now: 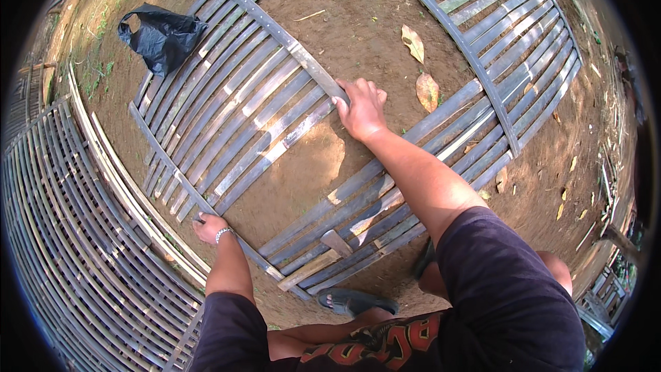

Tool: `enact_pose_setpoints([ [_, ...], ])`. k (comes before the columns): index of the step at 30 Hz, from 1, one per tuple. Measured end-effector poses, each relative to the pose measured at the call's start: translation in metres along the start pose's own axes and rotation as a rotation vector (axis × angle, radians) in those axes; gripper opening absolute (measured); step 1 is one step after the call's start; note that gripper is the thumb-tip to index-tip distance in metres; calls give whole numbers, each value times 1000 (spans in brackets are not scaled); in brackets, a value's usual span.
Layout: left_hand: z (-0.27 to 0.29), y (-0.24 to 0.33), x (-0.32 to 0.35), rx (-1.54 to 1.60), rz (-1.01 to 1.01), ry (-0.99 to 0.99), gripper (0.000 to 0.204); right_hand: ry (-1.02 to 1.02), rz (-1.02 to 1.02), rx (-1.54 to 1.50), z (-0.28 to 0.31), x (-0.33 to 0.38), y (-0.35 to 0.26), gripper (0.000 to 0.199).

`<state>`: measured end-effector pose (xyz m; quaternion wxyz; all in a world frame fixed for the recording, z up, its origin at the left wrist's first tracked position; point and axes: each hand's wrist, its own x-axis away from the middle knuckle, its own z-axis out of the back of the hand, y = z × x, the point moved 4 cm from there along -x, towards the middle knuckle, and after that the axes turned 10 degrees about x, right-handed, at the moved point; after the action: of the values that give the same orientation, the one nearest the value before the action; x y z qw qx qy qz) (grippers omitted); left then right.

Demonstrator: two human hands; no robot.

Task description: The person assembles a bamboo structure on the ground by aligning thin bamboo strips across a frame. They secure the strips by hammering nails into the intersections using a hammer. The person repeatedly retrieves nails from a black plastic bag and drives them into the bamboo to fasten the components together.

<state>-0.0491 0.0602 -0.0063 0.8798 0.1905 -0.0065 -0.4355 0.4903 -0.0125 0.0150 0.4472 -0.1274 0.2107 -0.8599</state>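
Note:
A panel of grey, weathered bamboo slats (231, 93) lies on the bare earth in front of me, its slats nailed across two long strips. My right hand (361, 107) is closed round the bare end of the far strip (275, 31). The left hand (208, 229), with a metal-link bracelet at the wrist, is closed on the near strip (169, 162). Whether a small dark spot at its fingertips is a separate thing, I cannot tell. By my feet, a short-headed striking tool (336, 243) with a pale wooden handle rests across the slats.
A black plastic bag (162, 38) lies on the panel's far left corner. Further slats on a crosspiece (461, 41) extend at the right. At the left stands a large bamboo lattice (76, 234) beside long pale strips (124, 186). Dry leaves (427, 91) dot the soil.

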Motion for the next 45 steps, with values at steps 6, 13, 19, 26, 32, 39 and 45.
enact_pose_setpoints([
  [6, 1, -2, 0, 8, 40, 9, 63, -9, 22, 18, 0, -1, -3, 45],
  [13, 1, -2, 1, 13, 3, 60, 67, 38, 64, 127, -17, -1, 1, 46],
  [19, 10, 13, 15, 130, -84, 77, 71, 7, 36, 171, -19, -2, 2, 48],
  [26, 81, 63, 169, 274, -1082, -929, 64, 65, 26, 156, -9, 0, 5, 42],
  [32, 116, 8, 250, 72, -1384, -1256, 75, 85, 63, 193, -8, 0, -4, 33],
  [39, 118, -12, 263, 204, -1378, -1145, 58, -51, 65, 445, 34, 35, -8, 55],
  [45, 122, 8, 271, 167, -1117, -1324, 47, -287, -107, 666, 131, 76, 18, 67],
])
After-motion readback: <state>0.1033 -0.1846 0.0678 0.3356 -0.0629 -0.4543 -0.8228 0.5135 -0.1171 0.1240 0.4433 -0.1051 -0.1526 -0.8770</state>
